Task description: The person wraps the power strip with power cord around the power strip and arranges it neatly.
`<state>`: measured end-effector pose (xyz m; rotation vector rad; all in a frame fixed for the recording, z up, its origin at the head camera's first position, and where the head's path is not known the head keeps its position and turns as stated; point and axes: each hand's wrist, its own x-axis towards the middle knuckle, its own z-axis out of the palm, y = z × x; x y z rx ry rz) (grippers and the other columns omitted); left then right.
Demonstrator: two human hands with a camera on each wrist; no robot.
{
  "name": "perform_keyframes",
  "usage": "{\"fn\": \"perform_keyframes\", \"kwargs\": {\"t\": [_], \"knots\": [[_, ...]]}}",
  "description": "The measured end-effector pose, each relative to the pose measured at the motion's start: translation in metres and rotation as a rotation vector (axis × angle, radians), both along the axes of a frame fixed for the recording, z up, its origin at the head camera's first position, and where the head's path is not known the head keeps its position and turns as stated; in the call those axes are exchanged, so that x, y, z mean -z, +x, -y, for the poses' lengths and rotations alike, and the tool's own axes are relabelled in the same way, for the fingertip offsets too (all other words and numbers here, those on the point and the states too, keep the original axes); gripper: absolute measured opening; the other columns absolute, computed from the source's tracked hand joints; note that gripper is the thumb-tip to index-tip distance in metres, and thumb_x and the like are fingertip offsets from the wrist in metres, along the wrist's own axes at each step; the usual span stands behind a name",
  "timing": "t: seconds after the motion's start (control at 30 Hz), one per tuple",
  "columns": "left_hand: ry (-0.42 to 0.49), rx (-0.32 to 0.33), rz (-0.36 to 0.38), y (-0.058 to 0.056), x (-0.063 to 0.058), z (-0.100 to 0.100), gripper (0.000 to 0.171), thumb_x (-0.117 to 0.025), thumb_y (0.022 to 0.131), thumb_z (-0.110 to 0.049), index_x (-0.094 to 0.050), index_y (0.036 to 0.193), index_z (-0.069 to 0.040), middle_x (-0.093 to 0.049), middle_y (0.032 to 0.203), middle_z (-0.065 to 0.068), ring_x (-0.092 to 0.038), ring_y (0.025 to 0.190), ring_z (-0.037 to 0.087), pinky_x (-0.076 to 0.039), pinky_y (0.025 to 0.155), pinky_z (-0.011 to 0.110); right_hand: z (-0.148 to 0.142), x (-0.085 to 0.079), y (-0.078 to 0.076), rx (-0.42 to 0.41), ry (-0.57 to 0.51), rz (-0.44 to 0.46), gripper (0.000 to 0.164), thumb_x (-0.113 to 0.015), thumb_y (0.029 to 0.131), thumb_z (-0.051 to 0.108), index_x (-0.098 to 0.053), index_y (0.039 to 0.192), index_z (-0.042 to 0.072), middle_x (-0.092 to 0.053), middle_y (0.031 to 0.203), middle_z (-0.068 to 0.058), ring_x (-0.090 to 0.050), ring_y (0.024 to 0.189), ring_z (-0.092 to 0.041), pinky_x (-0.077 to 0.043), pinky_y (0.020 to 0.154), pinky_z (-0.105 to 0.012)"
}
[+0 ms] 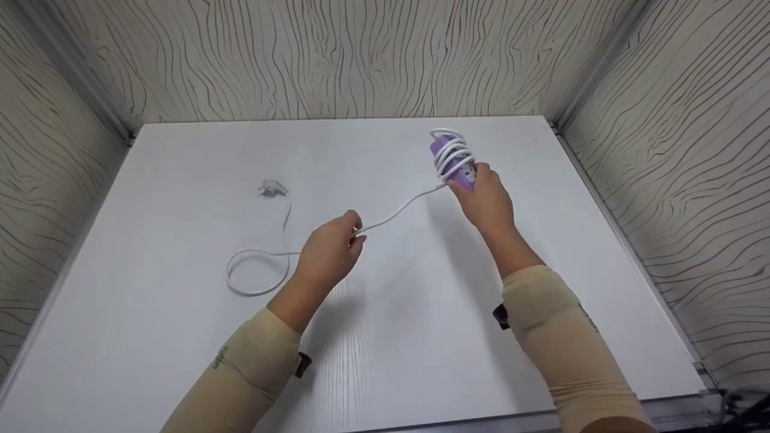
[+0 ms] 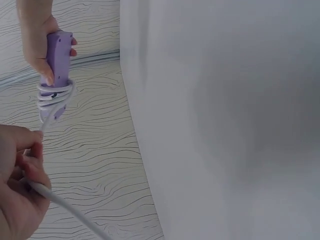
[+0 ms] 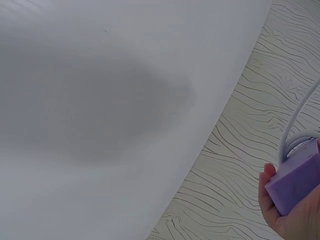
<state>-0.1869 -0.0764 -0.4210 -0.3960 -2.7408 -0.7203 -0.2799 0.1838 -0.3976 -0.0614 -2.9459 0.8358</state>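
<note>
My right hand (image 1: 484,195) grips the near end of a purple power strip (image 1: 449,157), held above the white table (image 1: 180,156) with several turns of white cable (image 1: 397,211) wound round it. The cable runs taut from the strip down to my left hand (image 1: 337,246), which pinches it between thumb and fingers. Past that hand the cable lies in a loop (image 1: 255,270) on the table and ends at a white plug (image 1: 272,189). The left wrist view shows the strip (image 2: 57,62) in the right hand (image 2: 35,37) and the cable (image 2: 60,202) in my left hand (image 2: 17,192). The right wrist view shows the strip's corner (image 3: 295,180).
Wood-grain panel walls (image 1: 337,54) enclose the table at the back and on both sides. A metal rail (image 1: 680,415) runs along the near right edge of the table.
</note>
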Motion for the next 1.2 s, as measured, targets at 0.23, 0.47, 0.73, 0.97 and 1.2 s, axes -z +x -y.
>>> {"fn": "perform_keyframes", "kwargs": {"t": [0.23, 0.47, 0.73, 0.97, 1.2], "knots": [[-0.171, -0.073, -0.338, -0.006, 0.015, 0.011, 0.012, -0.057, 0.085, 0.001, -0.048, 0.092, -0.004, -0.05, 0.083, 0.006, -0.051, 0.061, 0.014, -0.047, 0.054, 0.021, 0.001, -0.007, 0.0, 0.01, -0.008, 0.006, 0.07, -0.053, 0.087, 0.048, -0.031, 0.134, 0.001, -0.047, 0.12, -0.02, -0.05, 0.107, -0.035, -0.04, 0.088, -0.05], [0.012, -0.122, -0.333, -0.018, 0.026, 0.036, 0.007, -0.059, 0.088, -0.007, -0.052, 0.089, -0.008, -0.054, 0.083, 0.005, -0.056, 0.069, 0.017, -0.049, 0.063, 0.024, -0.006, -0.007, 0.0, 0.03, 0.053, -0.024, 0.067, -0.055, 0.088, 0.045, -0.033, 0.132, -0.001, -0.049, 0.115, -0.021, -0.052, 0.101, -0.036, -0.042, 0.082, -0.051], [0.099, 0.059, -0.324, -0.028, 0.028, 0.063, 0.01, -0.068, 0.081, -0.009, -0.059, 0.083, -0.011, -0.058, 0.08, -0.001, -0.056, 0.069, 0.012, -0.048, 0.064, 0.024, -0.019, -0.003, -0.002, 0.059, 0.122, -0.006, 0.065, -0.055, 0.088, 0.043, -0.035, 0.128, -0.004, -0.05, 0.11, -0.023, -0.053, 0.096, -0.038, -0.043, 0.078, -0.051], [0.007, 0.132, -0.129, -0.04, 0.015, 0.078, 0.002, -0.067, 0.083, -0.012, -0.066, 0.084, -0.012, -0.063, 0.082, -0.003, -0.06, 0.075, 0.014, -0.049, 0.069, 0.029, -0.021, 0.002, 0.001, -0.01, 0.184, 0.106, 0.066, -0.055, 0.087, 0.043, -0.037, 0.126, -0.007, -0.052, 0.107, -0.024, -0.054, 0.093, -0.037, -0.044, 0.076, -0.05], [-0.132, 0.226, 0.129, -0.048, 0.007, 0.087, 0.013, -0.062, 0.087, -0.019, -0.071, 0.091, -0.01, -0.068, 0.087, 0.001, -0.063, 0.083, 0.018, -0.049, 0.076, 0.035, -0.017, 0.007, 0.004, -0.063, 0.221, 0.16, 0.067, -0.056, 0.085, 0.044, -0.039, 0.125, -0.008, -0.054, 0.107, -0.025, -0.055, 0.094, -0.037, -0.044, 0.077, -0.05]]}}
